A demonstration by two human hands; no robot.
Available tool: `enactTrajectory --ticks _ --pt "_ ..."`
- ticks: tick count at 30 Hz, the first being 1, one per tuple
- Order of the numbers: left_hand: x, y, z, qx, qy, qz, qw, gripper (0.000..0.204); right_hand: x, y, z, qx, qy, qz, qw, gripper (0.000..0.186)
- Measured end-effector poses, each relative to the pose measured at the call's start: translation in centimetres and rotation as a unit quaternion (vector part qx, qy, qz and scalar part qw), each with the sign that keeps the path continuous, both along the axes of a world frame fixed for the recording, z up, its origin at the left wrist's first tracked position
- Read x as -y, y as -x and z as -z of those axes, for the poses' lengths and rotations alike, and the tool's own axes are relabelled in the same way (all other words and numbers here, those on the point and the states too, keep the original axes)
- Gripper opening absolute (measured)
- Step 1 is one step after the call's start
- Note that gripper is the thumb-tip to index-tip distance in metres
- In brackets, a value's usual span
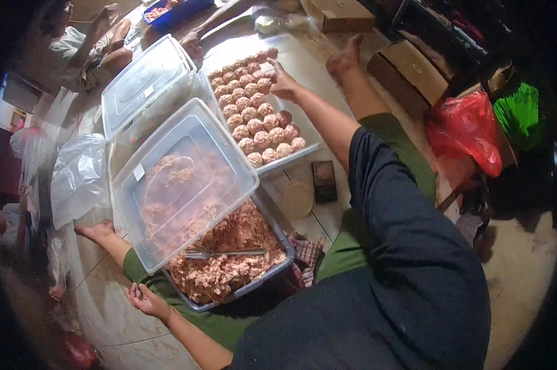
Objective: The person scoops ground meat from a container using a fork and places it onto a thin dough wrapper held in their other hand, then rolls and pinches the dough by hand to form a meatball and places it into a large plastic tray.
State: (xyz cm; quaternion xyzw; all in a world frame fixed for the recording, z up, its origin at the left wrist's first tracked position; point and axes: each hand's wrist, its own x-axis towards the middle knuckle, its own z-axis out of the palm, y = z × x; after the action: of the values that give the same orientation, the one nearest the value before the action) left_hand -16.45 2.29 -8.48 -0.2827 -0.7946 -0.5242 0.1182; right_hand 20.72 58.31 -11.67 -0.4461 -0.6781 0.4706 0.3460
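My right hand point(281, 82) reaches over a pale tray point(309, 152), its fingers apart beside the rows of pinkish-brown balls point(249, 113). Its fingertips are close to the balls at the far right; whether they touch one I cannot tell. My left hand point(147, 302) rests palm up by my left leg, with fingers loosely bent and apart; no held thing shows. Between my legs stands a dark tub point(277, 269) of crumbly pinkish-brown mixture point(229, 262). A metal fork-like utensil point(226, 253) lies on the mixture. A translucent lid point(192, 179) leans across the tub's far part.
Another translucent lidded box point(146, 86) stands beyond the tub. A small dark case point(323, 180) lies right of the tray. Farther right are a cardboard box point(414, 71) and a red plastic bag point(466, 132). People sit at the far left, near a blue basin point(173, 15).
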Motion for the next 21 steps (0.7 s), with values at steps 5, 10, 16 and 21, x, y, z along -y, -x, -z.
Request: enactTrajectory --ticks 5,10,16,21 --pt "0.6 0.9 0.7 -0.018 0.012 0.000 1.000 0.039 0.1 -4.1 -2.8 0.121 -0.197 -0.041 0.972 0.083" --pt "1.4 0.3 0.7 0.006 -0.015 -0.026 1.000 0.044 12.7 -11.2 -16.0 -0.092 -0.509 0.287 0.806 0.065" --pt "3.8 2.7 2.5 0.024 -0.052 -0.062 0.996 0.044 22.9 -17.2 -5.6 0.154 -0.251 -0.070 0.953 0.026" --pt "4.5 0.7 2.3 0.031 -0.087 -0.040 0.995 0.035 24.2 -15.7 -1.0 0.166 -0.001 -0.091 0.982 0.039"
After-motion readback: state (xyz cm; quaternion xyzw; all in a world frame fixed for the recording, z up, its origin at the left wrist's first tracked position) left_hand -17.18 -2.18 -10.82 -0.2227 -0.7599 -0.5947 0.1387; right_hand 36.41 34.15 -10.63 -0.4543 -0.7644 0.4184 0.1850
